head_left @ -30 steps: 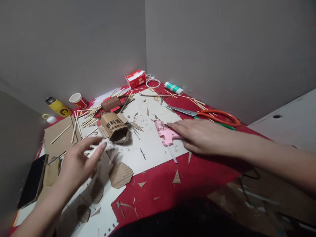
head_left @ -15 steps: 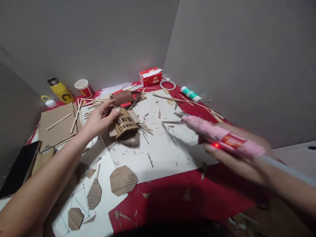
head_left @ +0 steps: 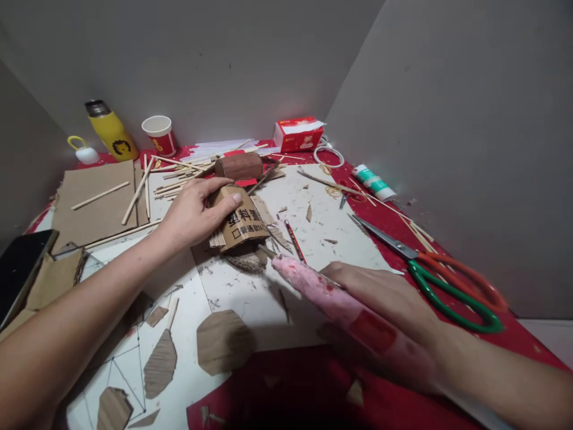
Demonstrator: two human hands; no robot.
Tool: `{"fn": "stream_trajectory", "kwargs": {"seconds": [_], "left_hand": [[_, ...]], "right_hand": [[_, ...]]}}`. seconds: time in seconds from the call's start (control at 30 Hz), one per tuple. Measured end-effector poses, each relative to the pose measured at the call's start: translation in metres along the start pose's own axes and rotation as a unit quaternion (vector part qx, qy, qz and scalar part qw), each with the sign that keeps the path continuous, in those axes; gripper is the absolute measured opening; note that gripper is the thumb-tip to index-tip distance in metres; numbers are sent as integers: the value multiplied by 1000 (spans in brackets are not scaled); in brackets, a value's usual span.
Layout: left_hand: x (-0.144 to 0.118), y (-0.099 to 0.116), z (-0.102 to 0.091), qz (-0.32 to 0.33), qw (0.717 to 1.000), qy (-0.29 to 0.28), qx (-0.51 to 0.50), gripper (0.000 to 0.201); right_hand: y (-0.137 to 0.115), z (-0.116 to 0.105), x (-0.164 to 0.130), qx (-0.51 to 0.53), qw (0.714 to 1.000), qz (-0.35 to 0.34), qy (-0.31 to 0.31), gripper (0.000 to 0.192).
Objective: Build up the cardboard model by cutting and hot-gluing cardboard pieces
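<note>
The pink glue gun [head_left: 340, 301] is smeared by motion blur, its rear half and grip hidden under the right hand [head_left: 385, 295]. The left hand [head_left: 192, 212] covers the near end of the printed cardboard piece [head_left: 242, 224]. The black phone [head_left: 20, 266] is cut by the left edge.

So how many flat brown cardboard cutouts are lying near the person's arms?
4: a rounded cutout in the middle, a leaf-shaped cutout left of it, a small piece above that, another piece at the bottom left. Arms may hide more.
</note>
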State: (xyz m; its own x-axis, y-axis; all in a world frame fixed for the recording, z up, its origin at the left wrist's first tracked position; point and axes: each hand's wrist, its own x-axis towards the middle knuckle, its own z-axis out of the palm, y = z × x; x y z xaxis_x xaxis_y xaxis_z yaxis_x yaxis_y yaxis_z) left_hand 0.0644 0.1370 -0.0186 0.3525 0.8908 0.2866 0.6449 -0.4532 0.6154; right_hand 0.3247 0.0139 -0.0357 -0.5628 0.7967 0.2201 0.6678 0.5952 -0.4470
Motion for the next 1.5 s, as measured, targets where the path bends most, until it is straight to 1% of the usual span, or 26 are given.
{"fn": "stream_trajectory", "kwargs": {"seconds": [0.07,0.1,0.13,0.27,0.37,0.43,0.6,0.73,0.77,0.83,1.03,1.2,1.5], "left_hand": [[0,0,2,-1,1000,4,-8,45],[-1,0,2,-1,1000,7,-10,44],[-1,0,3,0,1000,7,-11,44],[-1,0,4,-8,1000,10,0,46],[0,-1,4,-17,1000,18,19,46],[0,-1,3,-20,999,19,25,46],[0,0,2,-22,999,11,20,49],[-1,1,2,-17,1000,14,17,49],[-1,1,2,-15,1000,16,19,49],[-1,0,2,-11,1000,18,21,49],[0,0,2,-12,1000,13,14,47],[0,-2,2,-15,1000,17,21,49],[0,-3,2,-26,999,24,26,50]], "right_hand": [[-4,2,4,44,997,-55,37,17],[-5,4,6,57,995,-68,53,18],[-6,5,8,63,994,-68,60,20],[0,11,11,79,994,-59,55,19],[4,16,9,63,995,-52,50,18],[5,18,9,43,996,-47,59,17],[6,20,12,13,994,-83,72,15],[7,20,16,20,984,-123,126,17],[7,20,16,21,983,-127,131,17],[8,21,16,17,983,-129,131,17],[11,24,11,-4,985,-106,133,19],[11,22,12,-19,985,-114,130,20],[11,22,13,-20,982,-114,149,22]]}}
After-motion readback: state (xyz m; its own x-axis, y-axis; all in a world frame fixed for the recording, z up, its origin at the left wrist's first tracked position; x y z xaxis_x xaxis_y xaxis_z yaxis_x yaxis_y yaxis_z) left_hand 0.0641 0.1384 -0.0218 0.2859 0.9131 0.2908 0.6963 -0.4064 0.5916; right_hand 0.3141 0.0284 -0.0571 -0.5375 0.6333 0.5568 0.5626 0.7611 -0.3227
